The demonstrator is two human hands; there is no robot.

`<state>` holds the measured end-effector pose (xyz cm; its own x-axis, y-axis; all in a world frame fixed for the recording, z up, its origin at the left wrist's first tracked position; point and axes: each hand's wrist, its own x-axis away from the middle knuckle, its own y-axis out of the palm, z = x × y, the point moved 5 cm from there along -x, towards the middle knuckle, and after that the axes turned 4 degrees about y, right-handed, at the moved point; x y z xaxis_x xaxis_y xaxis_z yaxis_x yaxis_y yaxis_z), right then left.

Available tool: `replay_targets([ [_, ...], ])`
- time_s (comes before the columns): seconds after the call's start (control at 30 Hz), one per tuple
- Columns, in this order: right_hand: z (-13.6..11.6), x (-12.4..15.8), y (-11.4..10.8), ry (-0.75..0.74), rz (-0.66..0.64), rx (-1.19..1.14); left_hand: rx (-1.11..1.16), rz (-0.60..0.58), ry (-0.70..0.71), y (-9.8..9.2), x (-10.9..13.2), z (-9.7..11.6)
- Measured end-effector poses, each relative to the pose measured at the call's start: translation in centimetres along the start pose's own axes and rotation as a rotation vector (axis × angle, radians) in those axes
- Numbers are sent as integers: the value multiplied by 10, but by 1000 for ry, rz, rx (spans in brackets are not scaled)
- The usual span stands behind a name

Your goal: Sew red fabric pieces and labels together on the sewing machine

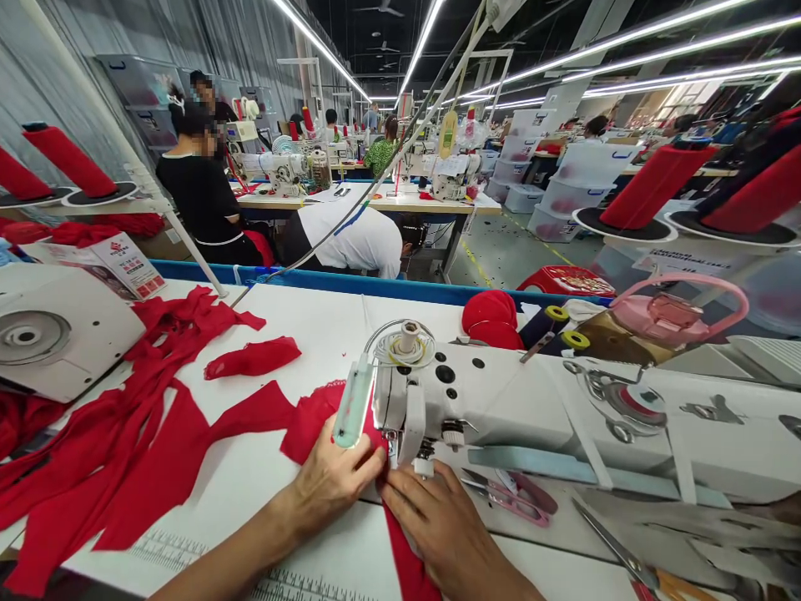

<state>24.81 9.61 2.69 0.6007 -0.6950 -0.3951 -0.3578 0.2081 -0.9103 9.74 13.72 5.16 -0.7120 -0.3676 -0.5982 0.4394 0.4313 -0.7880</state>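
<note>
A white sewing machine [501, 392] stands on the white table, its needle area just in front of my fingertips. Red fabric [313, 417] lies under the presser foot and continues as a strip toward the table's front edge. My left hand [341, 472] is on the left of the needle area, thumb and fingers closed on the red fabric. On the right, my right hand [431, 517] presses the red strip near the presser foot, fingers together and partly over the cloth. A pale green lamp or cover [354, 401] hangs from the machine head above my left hand.
Red cut pieces [156, 451] pile up at the left. Pink-handled snips [516, 499] and large scissors [617, 542] lie at the right. Red thread cones [654, 188] and a pink-lidded bottle [669, 309] stand behind. Beyond the table, one person [197, 184] sits and another person [354, 238] bends down.
</note>
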Motion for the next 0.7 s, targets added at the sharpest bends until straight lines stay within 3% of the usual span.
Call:
replay_targets([
  [0.57, -2, -2, 0, 17, -4, -50, 158, -117, -26, 4, 7, -5],
  [0.7, -3, -2, -2, 14, 29, -50, 175, -95, -28, 1, 4, -4],
])
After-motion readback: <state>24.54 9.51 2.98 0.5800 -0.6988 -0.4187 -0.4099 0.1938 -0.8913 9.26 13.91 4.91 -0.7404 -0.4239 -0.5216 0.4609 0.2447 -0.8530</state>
